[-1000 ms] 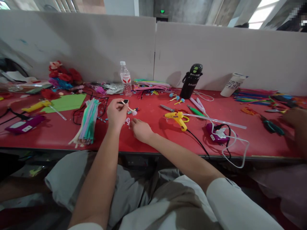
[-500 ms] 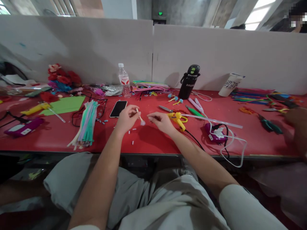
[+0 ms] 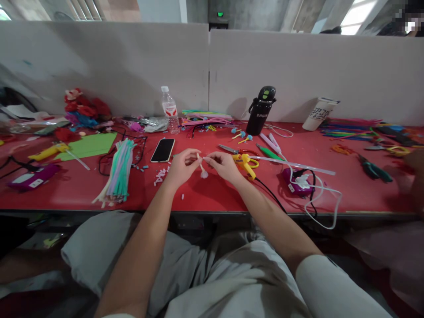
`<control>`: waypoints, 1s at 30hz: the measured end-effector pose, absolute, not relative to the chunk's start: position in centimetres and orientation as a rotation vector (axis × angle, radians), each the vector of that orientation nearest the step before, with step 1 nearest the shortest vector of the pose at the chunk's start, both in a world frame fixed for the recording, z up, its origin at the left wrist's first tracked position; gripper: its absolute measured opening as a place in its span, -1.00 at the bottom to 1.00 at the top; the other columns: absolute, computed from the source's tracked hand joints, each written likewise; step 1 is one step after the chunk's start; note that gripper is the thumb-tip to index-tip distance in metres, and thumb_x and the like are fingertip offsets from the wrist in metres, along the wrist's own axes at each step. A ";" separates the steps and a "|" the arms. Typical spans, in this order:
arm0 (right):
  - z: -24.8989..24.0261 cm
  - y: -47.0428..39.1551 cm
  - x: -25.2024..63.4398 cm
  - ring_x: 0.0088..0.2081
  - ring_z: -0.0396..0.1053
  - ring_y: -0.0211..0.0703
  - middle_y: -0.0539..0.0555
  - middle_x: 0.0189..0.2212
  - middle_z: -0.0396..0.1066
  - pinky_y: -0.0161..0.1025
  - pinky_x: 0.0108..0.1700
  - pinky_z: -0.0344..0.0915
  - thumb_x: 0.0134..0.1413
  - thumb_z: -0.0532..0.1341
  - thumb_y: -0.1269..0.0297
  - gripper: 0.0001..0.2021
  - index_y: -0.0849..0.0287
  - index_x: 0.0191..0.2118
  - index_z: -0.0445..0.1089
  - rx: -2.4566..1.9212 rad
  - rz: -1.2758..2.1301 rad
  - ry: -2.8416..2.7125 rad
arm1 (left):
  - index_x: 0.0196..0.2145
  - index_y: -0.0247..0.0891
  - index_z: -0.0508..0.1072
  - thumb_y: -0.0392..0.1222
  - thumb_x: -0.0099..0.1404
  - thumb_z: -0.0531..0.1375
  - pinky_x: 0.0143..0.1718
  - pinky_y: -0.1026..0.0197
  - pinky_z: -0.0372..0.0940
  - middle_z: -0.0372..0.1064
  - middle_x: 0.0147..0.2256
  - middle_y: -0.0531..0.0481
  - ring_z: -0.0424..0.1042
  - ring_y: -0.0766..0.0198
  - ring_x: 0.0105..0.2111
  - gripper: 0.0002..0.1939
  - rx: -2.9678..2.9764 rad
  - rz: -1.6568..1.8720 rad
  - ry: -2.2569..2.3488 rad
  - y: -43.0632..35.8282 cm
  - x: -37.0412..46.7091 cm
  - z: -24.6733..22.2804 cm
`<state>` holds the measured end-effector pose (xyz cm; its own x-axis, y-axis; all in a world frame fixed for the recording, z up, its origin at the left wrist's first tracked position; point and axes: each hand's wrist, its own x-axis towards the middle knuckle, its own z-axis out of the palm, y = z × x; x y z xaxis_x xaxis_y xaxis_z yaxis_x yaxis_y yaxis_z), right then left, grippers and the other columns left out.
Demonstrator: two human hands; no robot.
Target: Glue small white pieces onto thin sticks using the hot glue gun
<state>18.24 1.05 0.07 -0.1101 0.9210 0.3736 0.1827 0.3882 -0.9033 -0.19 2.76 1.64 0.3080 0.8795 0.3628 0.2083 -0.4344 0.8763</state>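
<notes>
My left hand [image 3: 183,167] is closed in a pinch around the cream stem of a small pipe-cleaner flower [image 3: 204,174], whose pale lilac head hangs downward over the red table. Close beside it, my right hand [image 3: 223,166] is also closed, thumb and forefinger pinched at the stem's upper part. Whatever sits between those right fingertips is too small to make out. Short pale lilac pipe-cleaner bits [image 3: 159,176] are scattered left of my left hand. Just right of my right hand lies a yellow hot glue gun [image 3: 245,164] with a long clear glue stick in it.
A bundle of pastel pipe cleaners [image 3: 119,172] and a phone [image 3: 163,150] lie to the left. Scissors [image 3: 228,149], small blue flowers [image 3: 245,139] and a black flask [image 3: 261,110] are behind. A purple power box [image 3: 297,183] with looping cords sits right; a water bottle [image 3: 170,110] stands back.
My left hand has moved slightly right with the flower, and my right hand has come in to meet it. The lilac bits beside my left hand are more exposed now.
</notes>
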 end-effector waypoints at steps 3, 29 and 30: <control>-0.1 1.1 18.3 -0.43 0.31 -0.26 0.03 -0.46 0.41 -0.29 -0.32 0.26 0.14 0.19 0.10 -0.73 0.23 -0.30 0.43 -1.003 0.832 -1.634 | -0.13 -0.24 0.46 -0.11 0.20 0.27 -0.13 0.15 0.44 0.49 -0.24 -0.08 0.52 0.20 -0.20 -0.71 1.880 1.167 0.983 2.7 -0.2 1.8; -0.3 0.5 18.6 -0.38 0.37 -0.22 0.09 -0.40 0.50 -0.25 -0.26 0.31 0.12 0.24 0.12 -0.77 0.21 -0.34 0.46 -1.068 0.642 -1.648 | -0.15 -0.24 0.47 -0.14 0.13 0.33 -0.24 0.15 0.46 0.48 -0.38 -0.02 0.54 0.21 -0.35 -0.68 1.775 1.228 1.106 2.7 -0.8 2.7; -0.3 0.4 18.7 -0.39 0.36 -0.22 0.09 -0.40 0.50 -0.25 -0.26 0.31 0.12 0.24 0.13 -0.78 0.21 -0.34 0.46 -1.072 0.623 -1.656 | -0.15 -0.25 0.46 -0.15 0.12 0.33 -0.26 0.16 0.47 0.47 -0.40 -0.01 0.53 0.21 -0.39 -0.67 1.734 1.235 1.116 2.7 -0.9 2.8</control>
<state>18.71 0.41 -0.25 -0.0807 0.8776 0.4726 0.3483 0.4691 -0.8115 -0.92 2.70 2.80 0.1656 0.9284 0.3327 0.2371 -0.3650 0.9003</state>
